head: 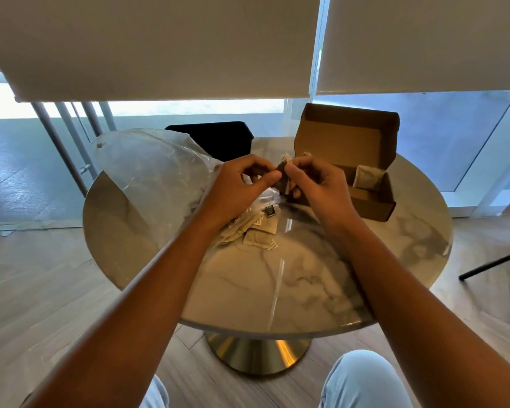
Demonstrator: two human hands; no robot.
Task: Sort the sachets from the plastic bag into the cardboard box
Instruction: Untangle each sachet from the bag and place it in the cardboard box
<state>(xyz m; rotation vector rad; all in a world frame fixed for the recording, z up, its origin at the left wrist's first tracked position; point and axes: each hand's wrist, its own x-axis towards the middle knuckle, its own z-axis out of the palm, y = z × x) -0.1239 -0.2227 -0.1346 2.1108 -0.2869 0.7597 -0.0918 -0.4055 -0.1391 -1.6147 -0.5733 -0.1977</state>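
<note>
A large clear plastic bag (pixel 153 178) lies on the left half of the round marble table (pixel 277 284). Several beige sachets (pixel 258 231) spill from its mouth near the table's middle. An open cardboard box (pixel 374 201) with its lid raised stands at the right rear; one sachet (pixel 368 178) leans inside it. Above the table, between bag and box, my left hand (pixel 239 189) and my right hand (pixel 315 181) both pinch a small bunch of sachets (pixel 284 175). The fingers hide most of that bunch.
A black chair back (pixel 215 139) stands behind the table, between bag and box. Glass windows with lowered blinds run along the far side. A thin black leg (pixel 495 263) crosses the wooden floor at right. My knees (pixel 362 378) sit under the near table edge.
</note>
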